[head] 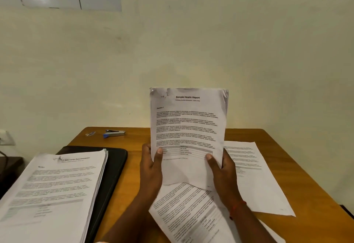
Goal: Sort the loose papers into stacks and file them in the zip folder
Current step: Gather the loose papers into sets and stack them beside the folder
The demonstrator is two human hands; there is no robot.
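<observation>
You hold the report (188,131) upright over the middle of the bench (277,147). It is thin white paper headed "Sample Health Report", with blocks of small print and a grey table near its foot. Its top corners are curled and creased, and print from a page behind shows at the top-left one. Your left hand (151,168) grips its lower left edge, thumb on the front and fingers behind. Your right hand (222,170) grips the lower right edge the same way, with a red thread (236,206) round that wrist. The bench is smooth orange-brown wood with rounded far corners, set against a plain pale wall (191,41). Count one thick stack (51,191) of printed sheets at your left, its edges slightly fanned. It lies on one black folder (115,166) with a rounded corner and a matte face. Two loose sheets lie flat: one skewed sheet (191,214) under your wrists, and one square-set sheet (256,177) to the right. The latter's near corner lies close to the bench's right edge. One stapler (114,133), metal with a blue end, sits at the far left, just beside a small clip-like bit (90,133) too small to tell. Bare wood shows along the far edge, down the right side, and in a strip between the folder and your left arm.
</observation>
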